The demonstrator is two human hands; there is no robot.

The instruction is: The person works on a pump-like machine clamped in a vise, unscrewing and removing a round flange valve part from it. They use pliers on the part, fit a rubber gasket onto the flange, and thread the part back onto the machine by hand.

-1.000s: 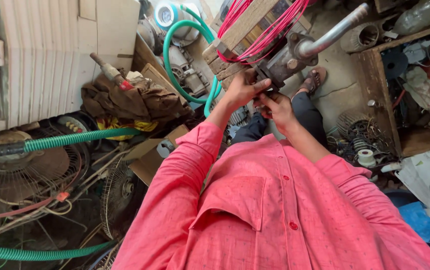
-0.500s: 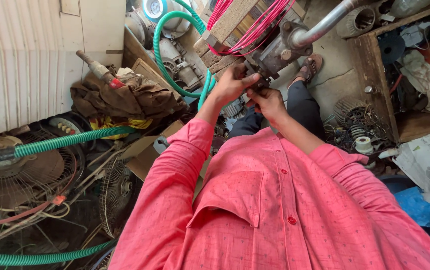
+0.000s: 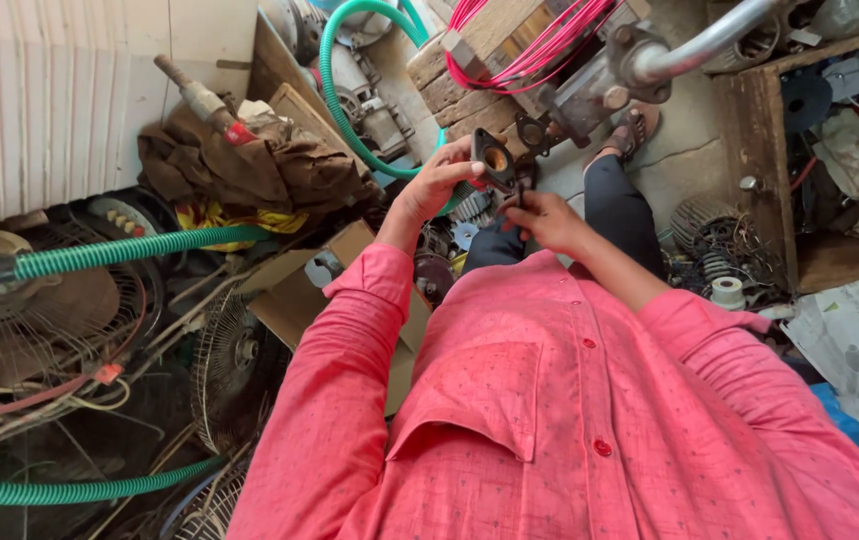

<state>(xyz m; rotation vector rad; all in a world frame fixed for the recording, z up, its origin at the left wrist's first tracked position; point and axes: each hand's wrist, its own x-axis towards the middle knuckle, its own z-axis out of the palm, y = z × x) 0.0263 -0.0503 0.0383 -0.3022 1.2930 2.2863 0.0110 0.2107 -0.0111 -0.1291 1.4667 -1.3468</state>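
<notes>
Pinching one black flange (image 3: 494,160), two hands: left hand (image 3: 436,185) and right hand (image 3: 546,218), each grip pressed on it.

Left hand (image 3: 436,187) and right hand (image 3: 547,217) on a black flange piece (image 3: 494,162) beneath a metal pump (image 3: 599,80).

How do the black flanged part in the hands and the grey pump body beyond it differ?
The flanged part is black, small and lifted free between the left hand and right hand. The pump body is grey, far bulkier, rests by the wooden block and carries a curved metal pipe. Both look like worn metal.
</notes>
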